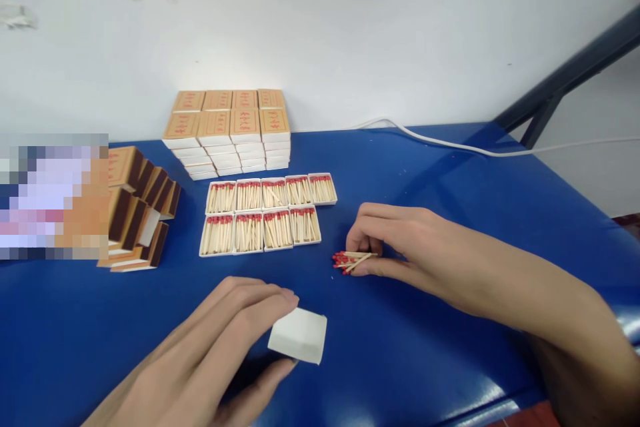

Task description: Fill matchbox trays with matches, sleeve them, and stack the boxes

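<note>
My left hand point(225, 340), near the front of the table, grips a small white matchbox tray point(300, 335) between thumb and fingers. The tray shows a plain white face with no matches on it. To its upper right my right hand point(395, 240) is closed around a bunch of red-headed matches point(353, 260), low over the blue tabletop. The match heads point left and some sticks lie crosswise. Beyond both hands, two rows of white trays point(262, 248) hold matches point(247, 230) with their red heads toward the wall.
Stacked matchboxes point(215, 125) with tan printed tops stand against the white wall point(350, 33). More matchboxes point(133, 213) with dark striking sides are piled at the left, beside a pixelated patch. A white cable point(440, 143) crosses the back right of the blue table point(450, 360).
</note>
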`<state>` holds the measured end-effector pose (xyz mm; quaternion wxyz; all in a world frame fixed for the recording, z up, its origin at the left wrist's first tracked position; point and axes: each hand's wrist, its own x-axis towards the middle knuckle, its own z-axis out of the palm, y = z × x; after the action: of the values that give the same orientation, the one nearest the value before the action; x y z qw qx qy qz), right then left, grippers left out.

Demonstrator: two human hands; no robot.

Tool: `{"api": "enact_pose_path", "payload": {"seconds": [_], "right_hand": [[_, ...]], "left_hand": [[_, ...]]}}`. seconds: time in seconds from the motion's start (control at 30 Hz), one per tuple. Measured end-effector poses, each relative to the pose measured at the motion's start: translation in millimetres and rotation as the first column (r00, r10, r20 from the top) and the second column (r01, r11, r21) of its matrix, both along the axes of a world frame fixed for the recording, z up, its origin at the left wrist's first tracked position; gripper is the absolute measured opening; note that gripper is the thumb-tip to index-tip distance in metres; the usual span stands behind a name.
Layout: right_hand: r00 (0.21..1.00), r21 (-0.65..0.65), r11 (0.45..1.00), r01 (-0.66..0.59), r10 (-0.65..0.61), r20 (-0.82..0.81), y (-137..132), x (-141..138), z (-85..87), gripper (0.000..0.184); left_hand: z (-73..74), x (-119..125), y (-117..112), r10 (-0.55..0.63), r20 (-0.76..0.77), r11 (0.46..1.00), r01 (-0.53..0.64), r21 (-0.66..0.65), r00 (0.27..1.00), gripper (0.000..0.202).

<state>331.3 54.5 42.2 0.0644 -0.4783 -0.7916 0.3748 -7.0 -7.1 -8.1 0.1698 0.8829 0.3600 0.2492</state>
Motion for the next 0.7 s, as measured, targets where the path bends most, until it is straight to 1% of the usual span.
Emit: {"api": "enact_pose_path", "payload": {"seconds": [0.1, 0.27, 0.4, 0.57, 0.63, 0.7], "right_hand": [[1.000, -0.023, 1.000, -0.010, 0.010, -0.027, -1.5, 0.4, -0.3, 0.021], [0.998, -0.035, 0.999, -0.013, 0.011, -0.069, 1.6, 2.2, -2.0, 0.017], [0.997, -0.023, 1.000, 0.006, -0.008, -0.079, 5.3, 4.0, -4.5, 0.013], [0.996, 0.025, 0.999, 0.022, -0.020, -0.086, 9.1, 5.9, -4.8, 0.009], [0.992, 0.030, 0.998, 0.046, -0.042, -0.120, 9.0, 4.1, -2.2, 0.010], [0.982, 0.004, 0.998, 0.056, -0.054, -0.180, 7.3, -1.0, 1.4, 0.010]], "left_hand": [[1.4, -0.4, 2.8, -0.005, 0.013, 0.999, 0.005, -0.034, 1.000, 0.036], [3.9, -1.0, 3.0, -0.014, 0.018, 0.999, 0.015, -0.053, 1.000, 0.030], [4.6, 0.8, 5.0, -0.012, 0.033, 0.996, 0.015, -0.082, 0.999, 0.029], [2.3, 6.0, 8.4, 0.016, 0.051, 0.997, -0.012, -0.070, 0.999, 0.026], [1.4, 8.1, 7.5, 0.040, 0.066, 0.996, -0.034, -0.086, 0.997, 0.028], [1.2, 10.3, 5.2, 0.063, 0.075, 0.992, -0.054, -0.115, 0.995, 0.031]]}}
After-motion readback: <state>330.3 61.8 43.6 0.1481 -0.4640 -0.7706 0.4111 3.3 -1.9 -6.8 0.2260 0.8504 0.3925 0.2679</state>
